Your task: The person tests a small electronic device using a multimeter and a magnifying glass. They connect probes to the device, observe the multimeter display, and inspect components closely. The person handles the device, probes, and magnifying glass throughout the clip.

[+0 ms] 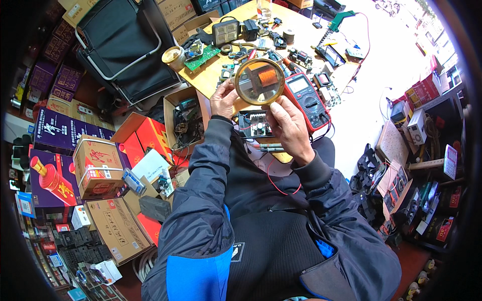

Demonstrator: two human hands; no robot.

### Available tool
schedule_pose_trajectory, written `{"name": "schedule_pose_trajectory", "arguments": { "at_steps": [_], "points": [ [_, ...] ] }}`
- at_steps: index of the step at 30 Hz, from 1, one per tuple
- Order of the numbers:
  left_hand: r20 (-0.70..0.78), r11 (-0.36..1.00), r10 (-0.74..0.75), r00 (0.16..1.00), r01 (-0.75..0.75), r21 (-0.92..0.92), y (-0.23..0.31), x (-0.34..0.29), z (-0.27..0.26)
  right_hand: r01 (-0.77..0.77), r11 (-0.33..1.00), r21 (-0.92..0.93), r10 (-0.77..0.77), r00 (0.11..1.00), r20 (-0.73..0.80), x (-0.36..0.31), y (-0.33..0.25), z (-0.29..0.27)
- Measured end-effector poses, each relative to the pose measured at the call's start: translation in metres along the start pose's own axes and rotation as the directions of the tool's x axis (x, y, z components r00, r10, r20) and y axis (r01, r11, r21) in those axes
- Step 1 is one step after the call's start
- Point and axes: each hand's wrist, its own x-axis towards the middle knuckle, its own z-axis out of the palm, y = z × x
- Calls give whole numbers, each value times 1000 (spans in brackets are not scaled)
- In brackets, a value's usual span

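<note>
A round magnifying glass with a brass-coloured rim is held up over the near edge of the table. My right hand grips its lower right side, the thumb against the rim. On the opposite side, the bent fingers of my left hand close at the rim; their tips are partly hidden. An orange wire coil shows through the lens. Just right of the glass lies a red multimeter with a dial and screen. Below the lens, an open black case with a circuit board sits between my forearms.
Circuit boards, tools and parts crowd the wooden table, including a green board, a square lamp and a green-handled soldering iron. A black folding chair and stacked cartons stand left. Shelves and boxes line the right.
</note>
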Motion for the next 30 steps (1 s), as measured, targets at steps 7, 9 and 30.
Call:
{"name": "schedule_pose_trajectory", "arguments": {
  "at_steps": [7,9,30],
  "points": [
    [-42,999,-1,999,3,35,-3,1,-1,-13,1000,5,13,1000,18,0,0,-3],
    [-76,998,-46,996,48,31,-4,2,-1,-17,996,-91,24,997,75,2,1,-8],
    [-210,996,-29,977,11,-85,20,7,-14,-138,982,-130,143,989,29,7,6,-41]
  ]
}}
